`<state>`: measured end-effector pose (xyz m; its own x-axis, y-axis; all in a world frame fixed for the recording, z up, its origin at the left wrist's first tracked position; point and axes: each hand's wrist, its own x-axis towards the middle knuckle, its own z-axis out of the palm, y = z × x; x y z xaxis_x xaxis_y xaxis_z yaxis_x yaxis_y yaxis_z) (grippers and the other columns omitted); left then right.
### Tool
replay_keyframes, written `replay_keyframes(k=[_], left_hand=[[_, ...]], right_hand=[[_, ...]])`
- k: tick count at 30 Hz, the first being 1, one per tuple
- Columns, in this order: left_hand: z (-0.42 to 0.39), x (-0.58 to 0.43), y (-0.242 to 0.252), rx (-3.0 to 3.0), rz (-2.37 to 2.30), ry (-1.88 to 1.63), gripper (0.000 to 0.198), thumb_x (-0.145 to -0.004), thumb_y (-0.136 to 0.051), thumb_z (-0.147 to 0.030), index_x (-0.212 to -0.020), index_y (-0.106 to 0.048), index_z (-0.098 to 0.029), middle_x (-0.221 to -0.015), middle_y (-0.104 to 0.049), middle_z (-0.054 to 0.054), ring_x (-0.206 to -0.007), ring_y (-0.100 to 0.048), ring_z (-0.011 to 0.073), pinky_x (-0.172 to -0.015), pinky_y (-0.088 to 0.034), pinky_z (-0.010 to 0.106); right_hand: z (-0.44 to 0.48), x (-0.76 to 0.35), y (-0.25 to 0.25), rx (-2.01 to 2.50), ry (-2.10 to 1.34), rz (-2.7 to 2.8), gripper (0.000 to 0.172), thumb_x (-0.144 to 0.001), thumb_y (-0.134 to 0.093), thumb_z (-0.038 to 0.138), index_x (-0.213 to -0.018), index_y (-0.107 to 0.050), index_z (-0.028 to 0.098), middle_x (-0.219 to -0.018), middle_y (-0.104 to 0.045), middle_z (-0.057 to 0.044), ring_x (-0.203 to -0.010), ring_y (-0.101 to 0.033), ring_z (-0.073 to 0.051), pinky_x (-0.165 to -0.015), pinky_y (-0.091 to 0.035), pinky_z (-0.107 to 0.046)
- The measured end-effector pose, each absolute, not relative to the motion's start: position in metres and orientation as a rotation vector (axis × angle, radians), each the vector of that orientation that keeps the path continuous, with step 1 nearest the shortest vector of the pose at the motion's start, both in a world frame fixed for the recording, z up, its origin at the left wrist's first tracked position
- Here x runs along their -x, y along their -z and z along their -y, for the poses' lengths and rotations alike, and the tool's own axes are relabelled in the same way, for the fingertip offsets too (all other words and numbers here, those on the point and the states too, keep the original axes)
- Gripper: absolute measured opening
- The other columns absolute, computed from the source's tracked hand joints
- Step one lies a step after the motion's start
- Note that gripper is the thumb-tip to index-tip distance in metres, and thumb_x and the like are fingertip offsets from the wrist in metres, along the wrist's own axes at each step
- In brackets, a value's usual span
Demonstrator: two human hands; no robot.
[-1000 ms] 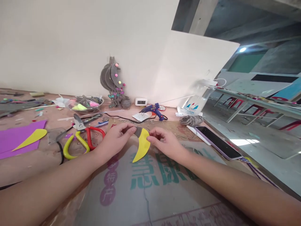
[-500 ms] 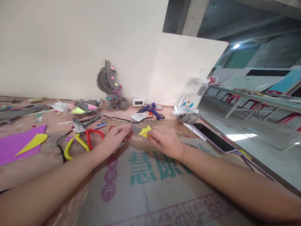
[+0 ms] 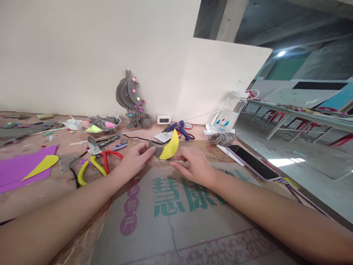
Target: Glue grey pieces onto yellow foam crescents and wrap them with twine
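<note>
My left hand (image 3: 139,156) pinches the grey end of a crescent-shaped piece (image 3: 169,147), grey at the left and bright yellow toward its upturned tip. To the right of the crescent is my right hand (image 3: 194,165), its fingers curled and the thumb apart from the forefinger. A thin dark line, perhaps a string, runs under the yellow part near that thumb; whether the hand touches it is unclear. Below both hands lies a translucent printed sheet (image 3: 149,235). Red-and-yellow-handled pliers (image 3: 96,162) rest beside my left forearm.
Behind the hands are a blue glue gun (image 3: 180,129), a small white clock (image 3: 164,119) and a decorated grey hanging ornament (image 3: 129,95). A twine coil (image 3: 222,138), phone (image 3: 252,162) and clear bucket (image 3: 227,114) stand right. Purple sheets (image 3: 24,169) lie left under a yellow cutout (image 3: 44,163).
The crescent has been raised and tilted, so its yellow part now points upward. My right hand's fingers have come off the yellow part and parted. My left hand keeps hold of the grey end.
</note>
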<state>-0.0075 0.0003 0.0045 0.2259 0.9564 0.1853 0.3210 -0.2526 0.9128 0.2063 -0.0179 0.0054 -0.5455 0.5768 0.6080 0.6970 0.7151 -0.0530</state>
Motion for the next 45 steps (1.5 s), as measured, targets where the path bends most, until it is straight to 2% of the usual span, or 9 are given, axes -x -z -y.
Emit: replay_keyframes(k=[4, 7, 9, 15, 23, 33, 36, 40, 45], left_hand=[[-0.002, 0.007, -0.003, -1.676, -1.174, -1.062, 0.027, -0.08, -0.05, -0.042, -0.067, -0.044, -0.019, -0.058, -0.05, -0.005, -0.05, -0.04, 0.0081, -0.048, -0.029, 0.02], [-0.001, 0.007, -0.003, -1.726, -1.143, -1.048, 0.028, -0.08, -0.05, -0.042, -0.066, -0.046, -0.018, -0.059, -0.051, -0.004, -0.053, -0.042, 0.0087, -0.05, -0.032, 0.02], [0.0, 0.007, -0.003, -1.762, -1.134, -1.031, 0.028, -0.079, -0.05, -0.043, -0.066, -0.048, -0.018, -0.059, -0.051, -0.004, -0.053, -0.043, 0.0091, -0.05, -0.032, 0.021], [0.001, 0.007, -0.003, -1.857, -1.229, -0.975, 0.035, -0.08, -0.047, -0.048, -0.063, -0.05, -0.017, -0.059, -0.052, -0.003, -0.054, -0.044, 0.0098, -0.05, -0.032, 0.021], [0.004, 0.007, -0.004, -1.841, -1.298, -0.931, 0.035, -0.08, -0.046, -0.048, -0.063, -0.049, -0.018, -0.055, -0.051, -0.005, -0.044, -0.039, 0.0078, -0.043, -0.028, 0.02], [0.001, 0.007, -0.002, -1.834, -1.283, -0.876, 0.036, -0.081, -0.044, -0.049, -0.063, -0.046, -0.018, -0.058, -0.051, -0.004, -0.05, -0.041, 0.0091, -0.046, -0.029, 0.021], [0.001, 0.007, -0.002, -1.843, -1.24, -0.876, 0.036, -0.082, -0.042, -0.048, -0.062, -0.046, -0.018, -0.057, -0.048, -0.004, -0.051, -0.041, 0.0095, -0.047, -0.029, 0.021], [0.0, 0.007, -0.001, -1.832, -1.239, -0.878, 0.036, -0.081, -0.043, -0.048, -0.061, -0.045, -0.018, -0.055, -0.046, -0.005, -0.047, -0.038, 0.009, -0.044, -0.026, 0.021], [-0.001, 0.006, 0.0, -1.825, -1.196, -0.909, 0.035, -0.08, -0.044, -0.049, -0.063, -0.045, -0.018, -0.055, -0.045, -0.005, -0.05, -0.039, 0.0094, -0.045, -0.026, 0.02]], right_hand=[[0.012, -0.207, -0.004, 1.202, -0.123, 2.035, 0.022, -0.088, -0.043, 0.038, -0.079, -0.048, 0.018, -0.067, -0.05, 0.001, -0.058, -0.043, -0.011, -0.055, -0.032, -0.023], [0.006, -0.207, -0.002, 1.221, -0.278, 1.955, 0.021, -0.088, -0.043, 0.035, -0.094, -0.052, 0.018, -0.075, -0.054, -0.001, -0.064, -0.046, -0.012, -0.057, -0.034, -0.023], [0.004, -0.206, -0.001, 1.211, -0.324, 1.974, 0.02, -0.087, -0.045, 0.034, -0.091, -0.054, 0.018, -0.071, -0.052, 0.0, -0.063, -0.045, -0.012, -0.057, -0.034, -0.024], [0.005, -0.204, -0.002, 1.197, -0.326, 2.018, 0.023, -0.086, -0.046, 0.03, -0.067, -0.047, 0.017, -0.063, -0.046, 0.002, -0.056, -0.04, -0.01, -0.054, -0.031, -0.023], [0.006, -0.202, -0.003, 1.202, -0.307, 2.046, 0.023, -0.086, -0.046, 0.03, -0.068, -0.046, 0.017, -0.061, -0.045, 0.003, -0.055, -0.039, -0.009, -0.053, -0.031, -0.022], [-0.032, -0.24, -0.02, 1.282, -0.272, 1.804, 0.017, -0.082, -0.051, 0.032, -0.089, -0.051, 0.017, -0.081, -0.055, -0.002, -0.07, -0.052, -0.013, -0.065, -0.042, -0.026], [-0.044, -0.256, -0.022, 1.383, -0.247, 1.826, 0.033, -0.079, -0.054, 0.03, -0.108, -0.049, 0.015, -0.102, -0.058, -0.009, -0.088, -0.056, -0.018, -0.078, -0.045, -0.033], [-0.051, -0.269, -0.018, 1.487, -0.175, 1.954, 0.055, -0.078, -0.057, 0.028, -0.128, -0.04, 0.015, -0.126, -0.05, -0.015, -0.114, -0.049, -0.025, -0.095, -0.038, -0.042], [-0.078, -0.269, -0.013, 1.604, -0.283, 2.034, 0.06, -0.073, -0.063, 0.034, -0.127, -0.044, 0.014, -0.121, -0.055, -0.017, -0.106, -0.056, -0.027, -0.089, -0.043, -0.041]])
